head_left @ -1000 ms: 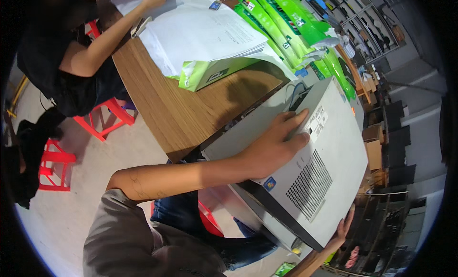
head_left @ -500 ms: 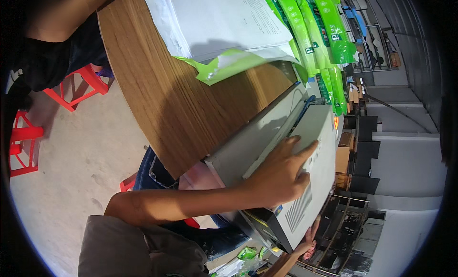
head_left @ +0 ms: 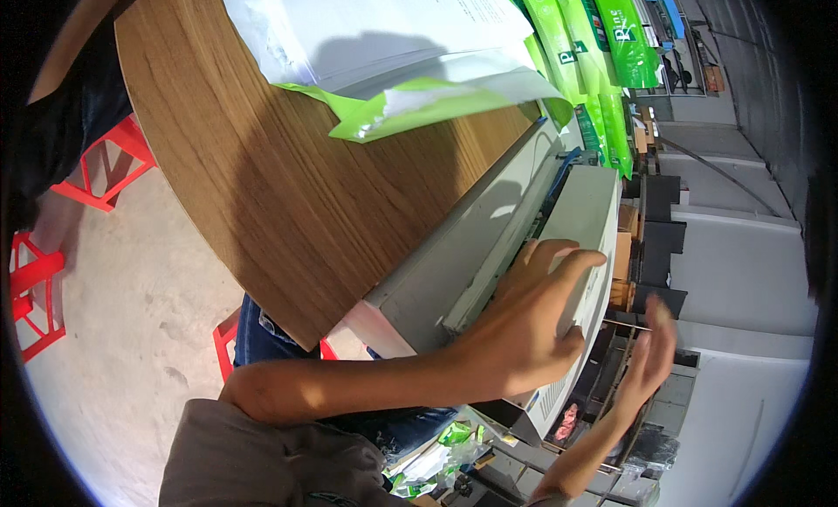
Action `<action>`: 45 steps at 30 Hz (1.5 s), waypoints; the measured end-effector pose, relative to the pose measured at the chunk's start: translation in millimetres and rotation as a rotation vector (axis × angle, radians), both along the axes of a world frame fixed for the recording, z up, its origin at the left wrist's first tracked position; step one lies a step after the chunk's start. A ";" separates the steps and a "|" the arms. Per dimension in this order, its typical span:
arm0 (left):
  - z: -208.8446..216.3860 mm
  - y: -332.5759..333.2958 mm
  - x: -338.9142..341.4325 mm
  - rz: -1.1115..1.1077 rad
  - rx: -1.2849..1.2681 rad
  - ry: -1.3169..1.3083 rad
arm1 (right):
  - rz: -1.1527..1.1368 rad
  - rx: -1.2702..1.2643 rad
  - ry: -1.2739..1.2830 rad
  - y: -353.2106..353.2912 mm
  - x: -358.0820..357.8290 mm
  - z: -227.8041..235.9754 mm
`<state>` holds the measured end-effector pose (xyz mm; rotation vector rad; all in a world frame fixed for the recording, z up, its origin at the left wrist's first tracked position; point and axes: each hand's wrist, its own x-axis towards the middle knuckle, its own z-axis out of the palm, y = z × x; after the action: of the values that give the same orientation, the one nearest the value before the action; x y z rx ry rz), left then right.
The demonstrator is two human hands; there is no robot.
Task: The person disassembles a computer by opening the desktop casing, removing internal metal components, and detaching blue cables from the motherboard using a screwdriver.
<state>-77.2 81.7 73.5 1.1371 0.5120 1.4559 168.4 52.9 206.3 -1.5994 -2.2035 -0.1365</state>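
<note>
A pale grey metal machine, like a computer case [head_left: 587, 193], lies at a slant beside the table, with vent slots at its near end. A long gap runs along its side, where a blue cable and some inner parts show. Across the upper panel rests my left hand [head_left: 537, 328], fingers spread and slightly bent, the fingertips near the gap. My right hand [head_left: 650, 354] is raised off the machine, beyond its near right end. Motion blurs it, but its fingers look stretched out, and I see nothing held in them.
On the wooden table [head_left: 297, 201] a stack of printed paper [head_left: 375, 35] sits in a torn green wrapper [head_left: 419, 114]. Green paper packs [head_left: 628, 44] are piled at the far right. Red stools [head_left: 109, 162] stand on the floor at left, by another person's arm. A metal rack stands at right.
My right hand has moved from the machine's near end, up and to the right. My left hand stays on the panel, its fingers more bent. The whole view has shifted slightly.
</note>
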 end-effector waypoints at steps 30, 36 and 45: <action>7.0 2.8 -1.2 -0.078 0.029 0.027 | -0.041 -0.950 -0.032 295.0 -48.8 -28.0; 9.9 2.9 -1.4 -0.041 0.042 0.050 | -0.027 -0.906 -0.173 294.3 -60.1 -35.6; 6.8 1.5 -1.8 -0.040 0.018 0.028 | 0.179 -0.700 0.122 266.7 -10.1 -40.3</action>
<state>-78.9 83.2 80.3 1.1769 0.4940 1.4141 158.3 319.6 166.0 -1.6471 -2.4193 0.8458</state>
